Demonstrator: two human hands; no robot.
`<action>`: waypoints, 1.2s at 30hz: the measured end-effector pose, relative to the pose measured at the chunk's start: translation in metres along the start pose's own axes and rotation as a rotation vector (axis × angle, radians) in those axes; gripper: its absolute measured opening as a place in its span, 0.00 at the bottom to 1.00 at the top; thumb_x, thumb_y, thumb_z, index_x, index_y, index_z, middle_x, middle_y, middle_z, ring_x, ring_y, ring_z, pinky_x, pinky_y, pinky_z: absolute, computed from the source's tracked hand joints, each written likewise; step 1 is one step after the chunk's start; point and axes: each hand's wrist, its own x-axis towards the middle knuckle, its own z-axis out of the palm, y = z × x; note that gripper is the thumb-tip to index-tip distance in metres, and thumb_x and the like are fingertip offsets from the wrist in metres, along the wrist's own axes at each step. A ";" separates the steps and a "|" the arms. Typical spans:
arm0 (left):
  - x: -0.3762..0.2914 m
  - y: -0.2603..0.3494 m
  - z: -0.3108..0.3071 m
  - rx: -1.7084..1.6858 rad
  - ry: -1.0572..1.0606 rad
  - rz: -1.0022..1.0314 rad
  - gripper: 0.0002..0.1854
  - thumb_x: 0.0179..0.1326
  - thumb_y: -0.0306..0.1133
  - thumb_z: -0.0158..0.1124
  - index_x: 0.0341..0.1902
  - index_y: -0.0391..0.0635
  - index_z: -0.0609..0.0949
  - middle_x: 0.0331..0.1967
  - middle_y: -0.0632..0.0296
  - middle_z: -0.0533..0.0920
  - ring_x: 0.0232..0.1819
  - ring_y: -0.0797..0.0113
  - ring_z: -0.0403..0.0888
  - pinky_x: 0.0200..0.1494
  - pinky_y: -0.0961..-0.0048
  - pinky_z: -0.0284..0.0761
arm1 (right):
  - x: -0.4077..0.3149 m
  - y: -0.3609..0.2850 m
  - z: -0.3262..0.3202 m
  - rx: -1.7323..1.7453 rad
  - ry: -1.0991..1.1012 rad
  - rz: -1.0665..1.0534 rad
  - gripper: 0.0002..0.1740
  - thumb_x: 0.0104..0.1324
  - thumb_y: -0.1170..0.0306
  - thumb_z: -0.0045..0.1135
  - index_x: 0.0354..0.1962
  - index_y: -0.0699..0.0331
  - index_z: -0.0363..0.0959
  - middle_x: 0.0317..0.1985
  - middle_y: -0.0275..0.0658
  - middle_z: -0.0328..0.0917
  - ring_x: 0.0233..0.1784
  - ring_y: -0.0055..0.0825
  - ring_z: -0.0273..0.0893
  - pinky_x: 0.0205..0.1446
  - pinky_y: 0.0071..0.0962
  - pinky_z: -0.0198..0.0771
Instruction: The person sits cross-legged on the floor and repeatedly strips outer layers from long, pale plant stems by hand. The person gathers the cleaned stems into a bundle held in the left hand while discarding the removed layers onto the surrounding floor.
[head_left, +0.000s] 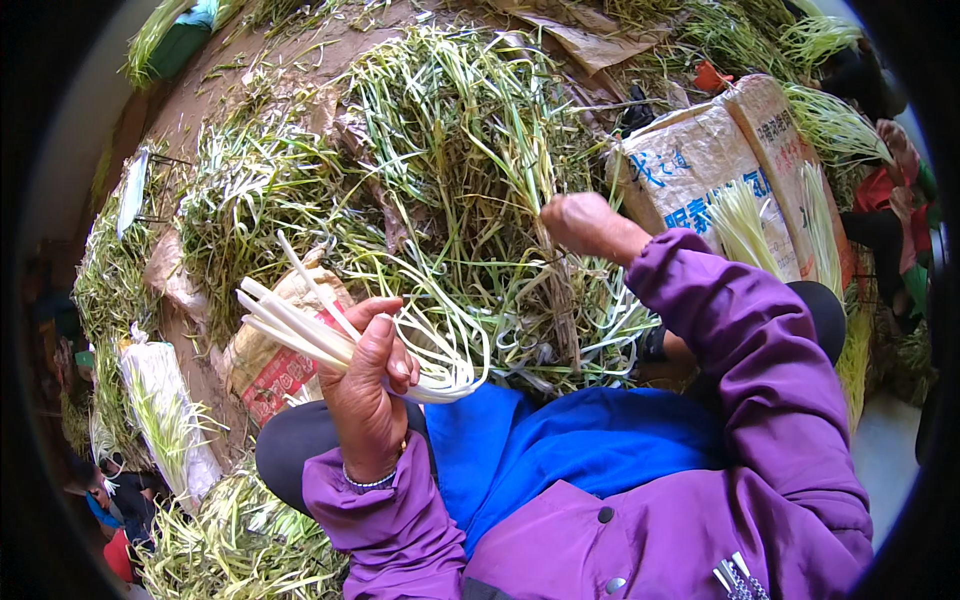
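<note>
My left hand (371, 367) holds a small bunch of long pale plant stalks (296, 322) between thumb and fingers. Their thick white ends point up to the left, and the thin leafy ends curl round to the right. My right hand (589, 225), its fingers curled, touches the root-like, brownish lower part of a bundle of green and yellow leafy stalks (517, 142) that lies on the heap in front of me. Whether it grips the bundle, I cannot tell. A blue cloth (570, 435) covers my lap below both hands.
Heaps of cut leaves (262, 195) spread ahead and left. Printed woven sacks (697, 172) stand at the right, with pale stalks (742, 225) on them. A red-marked sack (285, 367) lies near my left knee, a white plastic-wrapped bundle (169, 412) farther left. Other people (900, 187) sit at both edges.
</note>
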 end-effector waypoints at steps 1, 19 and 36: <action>0.001 0.000 0.001 0.010 0.007 -0.002 0.10 0.61 0.27 0.57 0.44 0.34 0.75 0.17 0.68 0.71 0.17 0.82 0.67 0.19 0.85 0.64 | 0.005 0.007 -0.009 -0.011 -0.038 0.137 0.11 0.60 0.70 0.45 0.28 0.64 0.76 0.26 0.44 0.78 0.31 0.35 0.79 0.33 0.33 0.75; 0.005 -0.013 0.014 0.213 -0.141 -0.003 0.14 0.67 0.36 0.49 0.49 0.38 0.70 0.15 0.73 0.62 0.15 0.84 0.60 0.20 0.85 0.60 | 0.005 0.017 0.032 1.734 0.288 0.494 0.11 0.55 0.66 0.59 0.32 0.65 0.72 0.24 0.33 0.74 0.24 0.20 0.71 0.26 0.21 0.68; 0.018 -0.025 0.001 0.059 -0.017 -0.048 0.08 0.59 0.32 0.60 0.40 0.46 0.75 0.16 0.75 0.67 0.13 0.86 0.63 0.14 0.85 0.58 | -0.085 -0.035 -0.032 1.445 0.087 0.171 0.19 0.56 0.60 0.62 0.38 0.66 0.73 0.24 0.29 0.70 0.23 0.14 0.67 0.26 0.19 0.64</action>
